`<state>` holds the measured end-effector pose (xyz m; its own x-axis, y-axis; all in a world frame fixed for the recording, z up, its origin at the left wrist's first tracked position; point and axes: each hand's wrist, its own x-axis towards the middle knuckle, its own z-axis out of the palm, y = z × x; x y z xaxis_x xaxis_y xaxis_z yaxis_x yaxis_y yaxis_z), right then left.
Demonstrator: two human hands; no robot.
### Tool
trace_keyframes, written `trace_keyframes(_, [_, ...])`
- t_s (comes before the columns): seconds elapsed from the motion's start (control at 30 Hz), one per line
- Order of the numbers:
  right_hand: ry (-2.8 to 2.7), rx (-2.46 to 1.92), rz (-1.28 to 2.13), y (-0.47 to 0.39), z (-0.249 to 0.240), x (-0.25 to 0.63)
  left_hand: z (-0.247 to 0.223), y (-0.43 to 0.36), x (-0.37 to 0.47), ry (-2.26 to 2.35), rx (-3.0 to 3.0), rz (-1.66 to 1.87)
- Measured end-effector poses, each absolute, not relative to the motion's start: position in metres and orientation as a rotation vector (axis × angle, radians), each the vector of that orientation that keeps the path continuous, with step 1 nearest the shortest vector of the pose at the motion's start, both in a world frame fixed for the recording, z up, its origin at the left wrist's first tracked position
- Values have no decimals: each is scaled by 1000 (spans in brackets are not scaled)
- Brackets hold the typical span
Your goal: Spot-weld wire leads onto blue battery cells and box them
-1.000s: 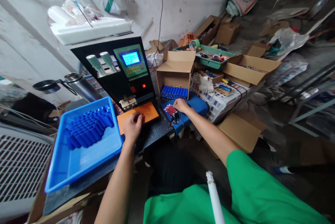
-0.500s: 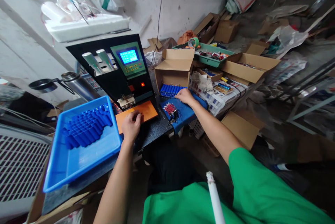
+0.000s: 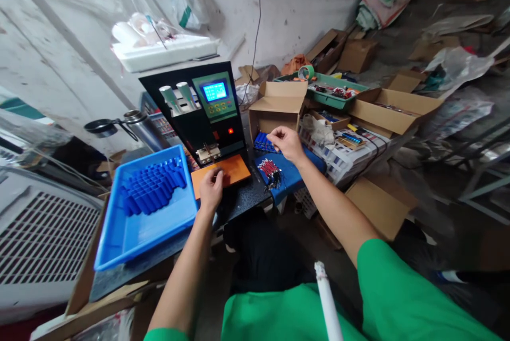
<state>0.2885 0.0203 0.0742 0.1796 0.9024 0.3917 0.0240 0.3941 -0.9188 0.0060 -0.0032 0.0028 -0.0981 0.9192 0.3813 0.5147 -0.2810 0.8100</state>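
Just below our right hand [image 3: 290,144], thin red-and-black wires [image 3: 269,169] lie bunched on blue cloth [image 3: 292,182]; its grip looks narrow, on what we cannot tell, and a low sweep could scatter them. Our left hand [image 3: 211,191] curls at the flat orange plate [image 3: 238,168], hold unclear; an open brown cardboard box [image 3: 282,101] blocks behind

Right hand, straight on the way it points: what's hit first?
Likely the blue cylinders in the cardboard box, just past the right hand in view. Depth is unclear, so it might pass above them.
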Motion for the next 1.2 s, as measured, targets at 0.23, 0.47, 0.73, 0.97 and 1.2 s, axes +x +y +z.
trace_keyframes(0.23, [-1209, -748, 1096, -16, 69, 232, 22, -48, 40, 1172, 1486, 1411])
trace_keyframes(0.47, [-1069, -703, 1195, -27, 44, 187, 17, -60, 42, 1141, 1301, 1358])
trace_keyframes(0.73, [-1018, -729, 1382, -34, 29, 169, 11, -70, 23, 1302, 1399, 1415])
trace_keyframes(0.97, [-1476, -798, 1224, -40, 13, 155, 30, -79, 1, 1510, 1773, 1175])
trace_keyframes(1.2, [-1543, -826, 1150, -41, 6, 149, 29, -83, -26, 1529, 1851, 1016])
